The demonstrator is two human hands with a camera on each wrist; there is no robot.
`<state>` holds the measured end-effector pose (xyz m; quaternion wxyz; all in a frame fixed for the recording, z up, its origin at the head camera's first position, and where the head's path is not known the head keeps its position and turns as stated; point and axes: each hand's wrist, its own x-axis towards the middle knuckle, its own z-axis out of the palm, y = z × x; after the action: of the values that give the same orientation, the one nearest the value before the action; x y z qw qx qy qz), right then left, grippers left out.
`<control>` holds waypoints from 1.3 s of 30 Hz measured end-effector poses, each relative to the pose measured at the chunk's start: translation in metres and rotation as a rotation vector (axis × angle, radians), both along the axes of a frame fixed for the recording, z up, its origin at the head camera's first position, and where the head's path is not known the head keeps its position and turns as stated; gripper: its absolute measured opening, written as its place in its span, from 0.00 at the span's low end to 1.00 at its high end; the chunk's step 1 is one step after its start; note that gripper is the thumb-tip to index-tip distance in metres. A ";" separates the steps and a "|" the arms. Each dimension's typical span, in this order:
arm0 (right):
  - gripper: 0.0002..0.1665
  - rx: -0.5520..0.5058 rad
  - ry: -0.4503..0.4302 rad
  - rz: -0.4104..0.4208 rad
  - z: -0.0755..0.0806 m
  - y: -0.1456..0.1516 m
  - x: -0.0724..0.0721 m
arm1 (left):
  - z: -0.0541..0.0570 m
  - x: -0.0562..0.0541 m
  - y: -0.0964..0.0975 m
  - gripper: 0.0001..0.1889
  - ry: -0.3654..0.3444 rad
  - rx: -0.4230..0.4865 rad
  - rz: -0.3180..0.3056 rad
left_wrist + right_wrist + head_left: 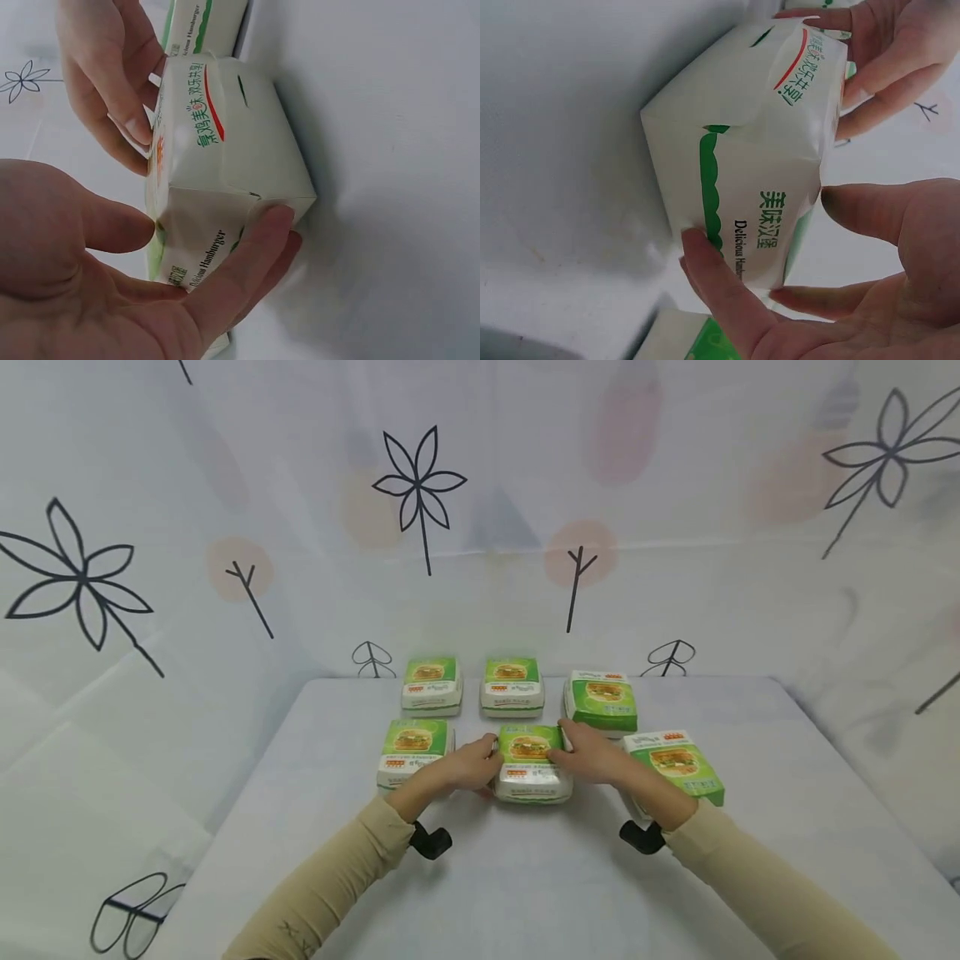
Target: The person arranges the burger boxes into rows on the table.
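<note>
A white and green hamburger box (527, 764) sits in the middle of the front row, between my two hands. My left hand (474, 765) grips its left side, thumb at the top edge and fingers along the wall, as the left wrist view of the box (240, 135) shows. On the opposite side my right hand (590, 755) holds it, with the thumb on the lid's edge and fingers (724, 277) against the printed side wall. The box's lid looks closed, and its front face with red and green print faces me.
Left of my left hand stands another hamburger box (412, 745). A tilted box (677, 763) lies beneath my right forearm. Behind are three more: back left (432, 688), back middle (512, 687) and a turned one at back right (602, 700). A patterned cloth (480, 602) hangs behind the white table (510, 893).
</note>
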<state>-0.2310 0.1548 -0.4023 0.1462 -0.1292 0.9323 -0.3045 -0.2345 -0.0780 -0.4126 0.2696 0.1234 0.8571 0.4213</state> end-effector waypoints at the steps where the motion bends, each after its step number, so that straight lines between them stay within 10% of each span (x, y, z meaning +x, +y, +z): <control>1: 0.42 -0.003 -0.004 0.000 0.000 0.000 0.000 | 0.001 0.000 -0.001 0.29 0.001 0.002 0.000; 23: 0.42 -0.086 -0.044 0.047 0.003 -0.016 -0.003 | 0.016 0.001 -0.014 0.16 -0.029 -0.045 0.022; 34: 0.44 0.028 0.061 0.047 0.038 0.014 0.007 | 0.073 0.004 -0.007 0.37 0.263 -0.281 -0.132; 39: 0.41 0.046 0.078 0.037 0.059 0.040 0.004 | 0.074 -0.011 0.019 0.38 0.338 -0.226 -0.128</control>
<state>-0.2269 0.1944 -0.3431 0.1183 -0.1549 0.9415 -0.2751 -0.2455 -0.0593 -0.3385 0.1605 0.2153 0.9223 0.2778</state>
